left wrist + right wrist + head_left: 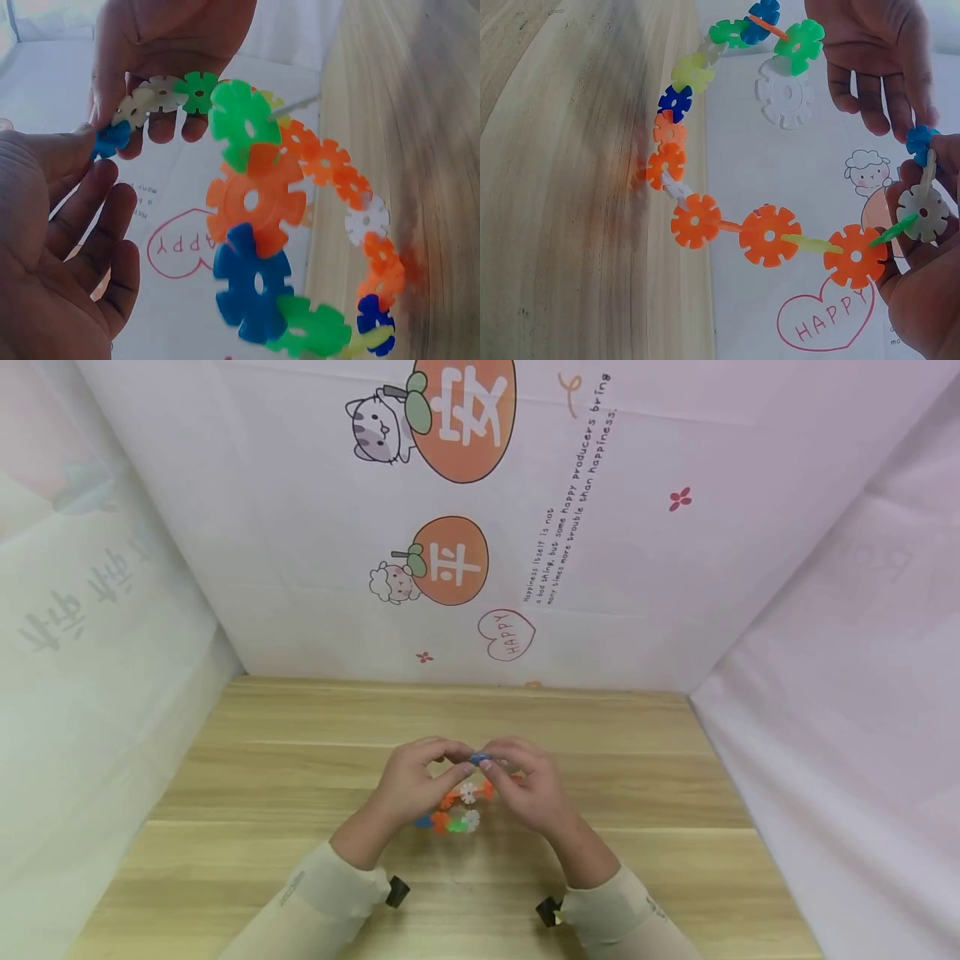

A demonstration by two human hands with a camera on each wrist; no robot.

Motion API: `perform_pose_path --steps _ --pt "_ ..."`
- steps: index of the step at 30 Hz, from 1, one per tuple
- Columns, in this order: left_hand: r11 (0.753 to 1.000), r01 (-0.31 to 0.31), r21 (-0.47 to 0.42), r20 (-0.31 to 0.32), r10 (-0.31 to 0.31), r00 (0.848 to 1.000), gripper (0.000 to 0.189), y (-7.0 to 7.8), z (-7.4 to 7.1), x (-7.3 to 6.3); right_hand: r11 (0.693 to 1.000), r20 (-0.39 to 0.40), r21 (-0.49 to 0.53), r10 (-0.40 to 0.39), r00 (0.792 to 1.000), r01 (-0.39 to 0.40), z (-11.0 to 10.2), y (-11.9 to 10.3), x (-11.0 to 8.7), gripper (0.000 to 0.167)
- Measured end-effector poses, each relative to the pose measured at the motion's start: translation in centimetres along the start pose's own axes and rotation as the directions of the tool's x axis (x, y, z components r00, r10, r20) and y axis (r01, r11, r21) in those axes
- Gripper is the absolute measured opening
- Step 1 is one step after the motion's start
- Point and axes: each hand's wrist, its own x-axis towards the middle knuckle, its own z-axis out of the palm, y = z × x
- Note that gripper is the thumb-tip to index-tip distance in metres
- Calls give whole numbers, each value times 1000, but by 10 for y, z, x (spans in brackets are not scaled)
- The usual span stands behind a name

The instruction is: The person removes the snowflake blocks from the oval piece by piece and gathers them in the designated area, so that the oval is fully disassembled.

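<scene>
The heart point(507, 635) printed on the backdrop cloth point(630, 577) reads "HAPPY". Just above the heart, rising rightward, a line of text point(570, 493) says "Happiness itself is not a bad thing, but some happy producers bring many times more trouble than happiness." Up and left of the heart are two orange fruits point(459, 593), the nearer marked 平, the farther 安. The print on the left sleeve point(322, 893) is too small to read.

Below the heart, over the counter point(465, 910), is a chain point(770, 235) of notched plastic discs. The left hand point(420, 781) pinches its blue disc point(480, 759) between thumb and fingers; the right hand point(528, 781) grips the same end. From there the chain hangs in a loop toward the counter, without one straight long axis; some discs show flat, others edge-on.
</scene>
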Motion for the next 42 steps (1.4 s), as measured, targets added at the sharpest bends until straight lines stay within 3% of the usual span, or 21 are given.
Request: perform_pose_path --steps 6,12,20,26,32,35,38,42 --pt "999 42 -28 -14 -43 999 5 2 3 1 1000 15 -10 9 1000 -9 -1 1 -2 16" --pt "997 80 -14 -38 -81 996 3 2 3 -2 993 56 -24 112 992 -111 -6 4 -10 37" --pt "1000 13 21 -76 -11 997 4 -3 4 -2 992 12 -96 84 996 -82 -4 5 -14 34" --pt "999 -25 23 -87 27 996 4 -4 3 -3 995 3 -92 49 999 -49 -3 7 -15 32" --pt "995 -38 88 -172 52 984 4 -9 -15 -4 992 -21 -108 66 998 -68 -10 12 -18 32" --pt "993 28 112 -184 -7 983 5 -15 -27 -6 990 -30 -112 82 996 -85 -15 14 -19 32" --pt "980 162 116 -172 -141 975 9 -25 -38 -10 990 -25 -107 91 996 -93 -17 15 -19 32" --pt "925 357 130 -155 -336 929 15 -46 -50 -18 989 -31 -108 94 995 -97 -18 16 -19 31"
